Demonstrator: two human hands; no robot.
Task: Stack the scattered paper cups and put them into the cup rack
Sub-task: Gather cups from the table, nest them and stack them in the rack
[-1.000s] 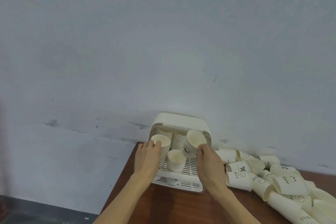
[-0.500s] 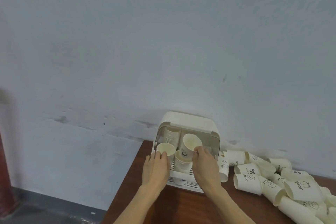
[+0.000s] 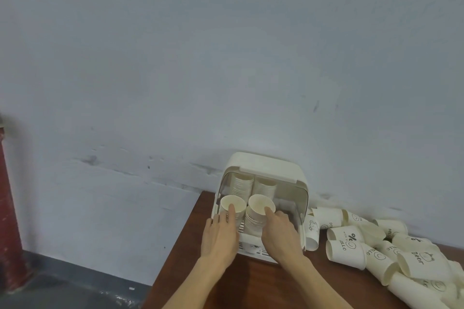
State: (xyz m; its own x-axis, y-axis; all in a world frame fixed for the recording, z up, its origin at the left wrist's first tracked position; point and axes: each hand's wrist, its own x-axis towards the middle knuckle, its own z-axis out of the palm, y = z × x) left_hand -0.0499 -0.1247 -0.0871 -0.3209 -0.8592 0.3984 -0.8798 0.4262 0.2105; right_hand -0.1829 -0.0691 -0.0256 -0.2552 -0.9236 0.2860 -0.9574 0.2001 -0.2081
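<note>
The cream cup rack (image 3: 263,164) stands open at the table's back left corner, with two tall stacks of paper cups (image 3: 242,183) at its rear. In front of them stand two shorter stacks. My left hand (image 3: 219,236) presses straight fingers against the left cup stack (image 3: 237,204), its index finger reaching the rim. My right hand (image 3: 281,233) holds the right cup stack (image 3: 258,204), index finger hooked over its rim. Scattered paper cups (image 3: 345,249) with printed faces and words lie in a heap to the right.
The brown wooden table (image 3: 251,281) ends just left of the rack, with grey floor (image 3: 62,291) below. A grey wall rises right behind the rack. A red pipe (image 3: 7,208) stands at far left. One loose cup (image 3: 312,231) leans against the rack's right side.
Both hands have moved their cup stacks deeper into the rack. The right stack came down onto the stack that stood on the tray. The view has shifted left.
</note>
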